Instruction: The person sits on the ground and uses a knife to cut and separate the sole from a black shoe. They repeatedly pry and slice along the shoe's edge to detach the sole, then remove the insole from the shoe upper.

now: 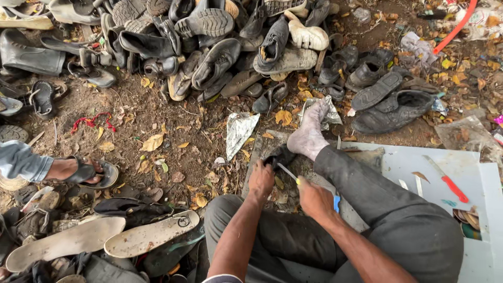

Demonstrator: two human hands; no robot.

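Gripping a small dark piece of shoe material [273, 158], the left hand [261, 180] has its fingers closed down on it, pinning it to the work slab [255, 157] just beside the person's own dusty foot [309, 133]. Right hand [313, 199] is closed around a yellow-handled knife [287, 172], blade tip angled up-left and reaching the dark piece right next to the left fingers. Exact contact point is too small to tell. Doing this well looks like: keep the piece pressed flat, hold the left fingertips behind the edge line and off it, and draw the blade in short controlled strokes, away from foot and fingers. Main risk, judged from how close they sit, is a slip into the left thumb or the heel. A red-handled knife [446, 180] lies well apart on the pale board [471, 167] to the right. A heap of worn shoes [209, 47] fills the ground beyond; two pale insoles [105, 238] lie at lower left, near another person's sandalled foot [86, 172].
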